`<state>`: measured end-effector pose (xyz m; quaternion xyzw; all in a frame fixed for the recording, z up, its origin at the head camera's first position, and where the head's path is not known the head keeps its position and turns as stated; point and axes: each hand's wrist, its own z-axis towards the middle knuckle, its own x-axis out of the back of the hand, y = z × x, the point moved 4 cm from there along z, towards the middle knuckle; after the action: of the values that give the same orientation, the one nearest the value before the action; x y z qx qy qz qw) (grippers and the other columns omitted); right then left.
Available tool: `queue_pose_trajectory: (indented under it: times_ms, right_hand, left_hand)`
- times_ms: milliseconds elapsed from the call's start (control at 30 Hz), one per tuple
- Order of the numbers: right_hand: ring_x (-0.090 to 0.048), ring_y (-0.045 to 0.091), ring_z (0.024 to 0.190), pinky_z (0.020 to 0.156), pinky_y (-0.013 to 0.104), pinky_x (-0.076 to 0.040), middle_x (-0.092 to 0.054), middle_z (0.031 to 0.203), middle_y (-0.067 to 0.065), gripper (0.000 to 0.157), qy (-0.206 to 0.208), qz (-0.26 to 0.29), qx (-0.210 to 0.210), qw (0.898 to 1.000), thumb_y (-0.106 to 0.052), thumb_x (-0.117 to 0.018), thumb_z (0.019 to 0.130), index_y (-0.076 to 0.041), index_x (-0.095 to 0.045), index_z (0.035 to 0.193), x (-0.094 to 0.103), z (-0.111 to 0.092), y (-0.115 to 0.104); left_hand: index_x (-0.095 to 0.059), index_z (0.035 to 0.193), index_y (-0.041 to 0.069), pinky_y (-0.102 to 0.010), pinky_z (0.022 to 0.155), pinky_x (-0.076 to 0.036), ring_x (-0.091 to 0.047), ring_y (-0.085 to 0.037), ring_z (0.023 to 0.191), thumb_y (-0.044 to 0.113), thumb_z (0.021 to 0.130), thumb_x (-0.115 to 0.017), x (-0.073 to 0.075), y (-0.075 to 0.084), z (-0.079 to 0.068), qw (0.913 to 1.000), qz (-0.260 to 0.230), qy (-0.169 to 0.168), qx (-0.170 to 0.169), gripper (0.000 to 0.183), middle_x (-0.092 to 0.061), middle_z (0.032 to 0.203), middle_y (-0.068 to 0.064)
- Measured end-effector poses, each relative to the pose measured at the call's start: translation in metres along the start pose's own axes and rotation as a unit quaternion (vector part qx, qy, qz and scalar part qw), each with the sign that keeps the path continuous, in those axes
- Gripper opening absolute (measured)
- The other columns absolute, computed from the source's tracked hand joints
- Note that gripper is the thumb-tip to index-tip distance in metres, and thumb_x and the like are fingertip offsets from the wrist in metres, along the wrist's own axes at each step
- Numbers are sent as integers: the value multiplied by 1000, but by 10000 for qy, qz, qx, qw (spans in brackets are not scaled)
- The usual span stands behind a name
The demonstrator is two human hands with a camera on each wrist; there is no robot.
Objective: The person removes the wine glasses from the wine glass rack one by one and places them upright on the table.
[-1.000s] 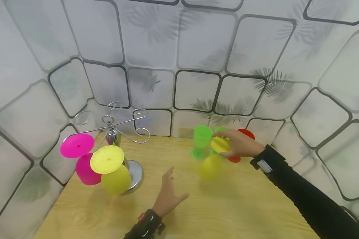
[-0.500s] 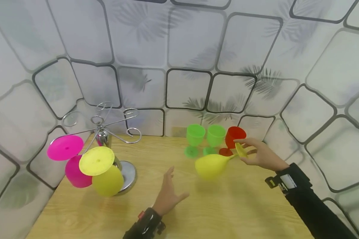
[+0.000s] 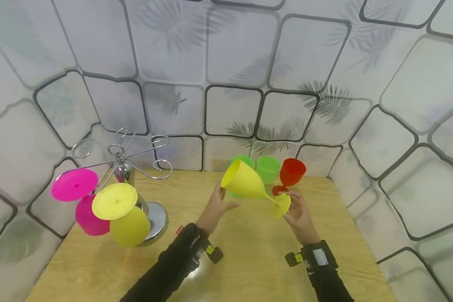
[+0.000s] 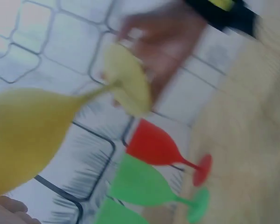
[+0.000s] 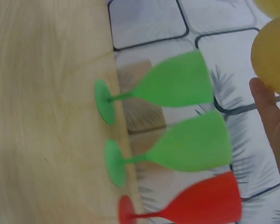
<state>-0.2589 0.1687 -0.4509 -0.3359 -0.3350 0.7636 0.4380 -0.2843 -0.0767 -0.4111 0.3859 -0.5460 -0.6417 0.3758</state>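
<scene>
A yellow plastic goblet (image 3: 245, 181) is tilted in the air, its bowl toward the left and its round foot toward the right. My right hand (image 3: 301, 218) pinches the foot; in the right wrist view, a finger touches that yellow foot (image 5: 273, 58). My left hand (image 3: 213, 209) is at the rim of the bowl, thumb spread away and fingertips partly hidden behind the goblet. In the left wrist view, the yellow bowl (image 4: 28, 135) lies just above the left fingers (image 4: 11, 210); whether they press on it I cannot tell.
Two green goblets (image 3: 268, 168) and a red goblet (image 3: 292, 171) stand upright in a row at the back. To the left, a metal rack (image 3: 121, 161) with curled arms holds upside-down pink (image 3: 92, 216) and yellow goblets (image 3: 130, 228). The wooden table (image 3: 249, 268) meets patterned walls.
My right hand has swung the yellow goblet's foot down and nearer, raising its bowl toward the left. My left hand has moved up to the bowl's rim. The view has shifted slightly rightward.
</scene>
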Motion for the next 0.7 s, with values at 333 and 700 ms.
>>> queue_pose_trajectory:
  times_ms: [333,700]
  right_hand:
    - [-46,12,127,102,24,-44,-37,142,4,59,-264,746,-240,9966,18,-47,84,-13,-31,132,-29,-9,44]
    - [-24,36,141,109,52,-33,-18,153,19,96,-283,-1338,-1291,9821,5,-66,79,-6,0,148,-37,5,50]
  left_hand:
    - [-29,139,15,-37,102,-44,-50,-19,117,24,69,-82,-12,39,14,9862,-1086,-81,-1244,88,-48,131,-5]
    - [-39,135,11,-39,97,-48,-54,-25,115,4,63,-84,-12,33,9,9943,559,170,-891,85,-53,129,-12]
